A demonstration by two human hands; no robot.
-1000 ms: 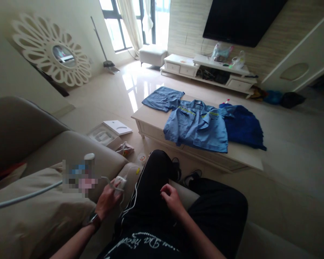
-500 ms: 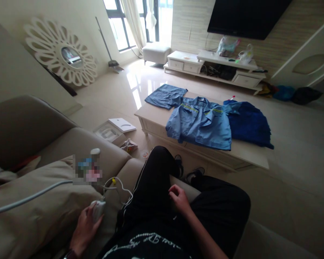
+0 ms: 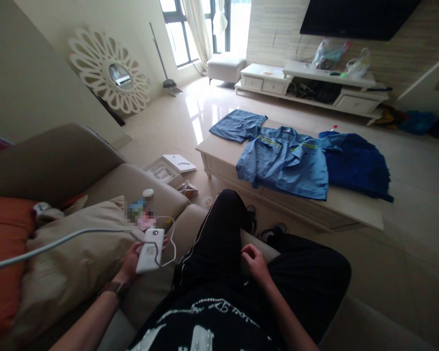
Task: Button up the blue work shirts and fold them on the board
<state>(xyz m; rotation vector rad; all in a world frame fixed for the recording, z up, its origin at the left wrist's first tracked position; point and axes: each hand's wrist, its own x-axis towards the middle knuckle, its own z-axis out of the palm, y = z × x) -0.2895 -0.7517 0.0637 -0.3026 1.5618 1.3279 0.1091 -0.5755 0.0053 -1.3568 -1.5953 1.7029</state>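
Note:
My left hand (image 3: 130, 262) is wrapped round a white power bank (image 3: 146, 261), a flat block with a small round mark near its top end. It is held above the sofa seat, with its broad face toward me. A thin white cable (image 3: 174, 239) loops beside it and crosses its face. Over my lap, between my thighs, my right hand (image 3: 256, 263) has loosely curled fingers, and nothing shows in them. A beige cushion (image 3: 76, 258) lies left of the power bank. Close behind are a small white rounded object (image 3: 148, 193) and a blurred-out patch.
Light-blue work shirt (image 3: 283, 163) and dark-blue cloth (image 3: 356, 165) lie on the low table (image 3: 362, 214) ahead. On the floor by the sofa (image 3: 106, 190) is an open white box (image 3: 164, 170). A thick grey tube (image 3: 58, 242) crosses the left side. An orange cushion (image 3: 7, 258) sits far left.
My left hand has lifted and turned the power bank, so its broad face now shows. My right hand keeps its curled pose. The whole view has shifted left, so things appear further right.

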